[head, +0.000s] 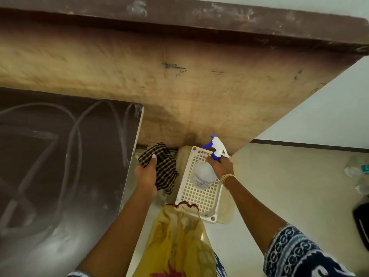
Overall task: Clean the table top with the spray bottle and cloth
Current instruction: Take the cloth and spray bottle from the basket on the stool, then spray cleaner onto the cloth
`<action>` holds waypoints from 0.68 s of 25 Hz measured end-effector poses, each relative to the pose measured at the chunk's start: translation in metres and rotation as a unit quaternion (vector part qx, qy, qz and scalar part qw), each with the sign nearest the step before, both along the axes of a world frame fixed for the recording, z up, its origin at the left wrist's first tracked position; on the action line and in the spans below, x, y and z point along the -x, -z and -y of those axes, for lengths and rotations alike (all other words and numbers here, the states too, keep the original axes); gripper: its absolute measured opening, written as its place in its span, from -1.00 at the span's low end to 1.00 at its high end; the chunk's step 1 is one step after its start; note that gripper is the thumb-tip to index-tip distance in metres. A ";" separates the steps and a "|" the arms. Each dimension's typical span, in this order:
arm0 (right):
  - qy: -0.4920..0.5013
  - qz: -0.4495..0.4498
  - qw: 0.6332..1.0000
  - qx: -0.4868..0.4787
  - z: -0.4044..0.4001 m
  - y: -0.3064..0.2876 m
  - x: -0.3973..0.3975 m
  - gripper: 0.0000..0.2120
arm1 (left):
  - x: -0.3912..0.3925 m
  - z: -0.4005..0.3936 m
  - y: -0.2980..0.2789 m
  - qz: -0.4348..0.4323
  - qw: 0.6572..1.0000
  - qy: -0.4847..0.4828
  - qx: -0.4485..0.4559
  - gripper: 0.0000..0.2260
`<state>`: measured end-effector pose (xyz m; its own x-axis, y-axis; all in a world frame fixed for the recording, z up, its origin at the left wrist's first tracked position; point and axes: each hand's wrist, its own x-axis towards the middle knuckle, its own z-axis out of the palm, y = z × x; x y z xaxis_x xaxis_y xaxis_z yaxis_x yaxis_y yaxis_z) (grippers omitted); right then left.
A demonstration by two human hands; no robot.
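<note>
Checked cloth (163, 166) gripped left; translucent spray bottle (205, 172) right.

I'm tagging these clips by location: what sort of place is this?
Probably a classroom or similar institutional room, though I can't be sure. A dark table top carries chalky white smears, a long worn wooden bench or desk stands beside it, and the floor is plain and pale.
</note>
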<state>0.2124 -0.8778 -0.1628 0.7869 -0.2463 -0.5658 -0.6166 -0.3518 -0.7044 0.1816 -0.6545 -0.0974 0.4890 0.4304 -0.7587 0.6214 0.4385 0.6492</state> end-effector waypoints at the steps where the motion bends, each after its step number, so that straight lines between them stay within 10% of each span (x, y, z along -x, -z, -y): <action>1: -0.004 0.025 1.000 -0.016 -0.004 -0.014 0.005 -0.76 | 0.001 -0.002 -0.008 0.007 1.000 0.000 0.003 -0.57; 17: -0.126 0.129 0.961 -0.210 -0.110 -0.233 0.152 -0.85 | 0.096 -0.077 -0.179 0.234 0.955 0.172 0.060 -0.74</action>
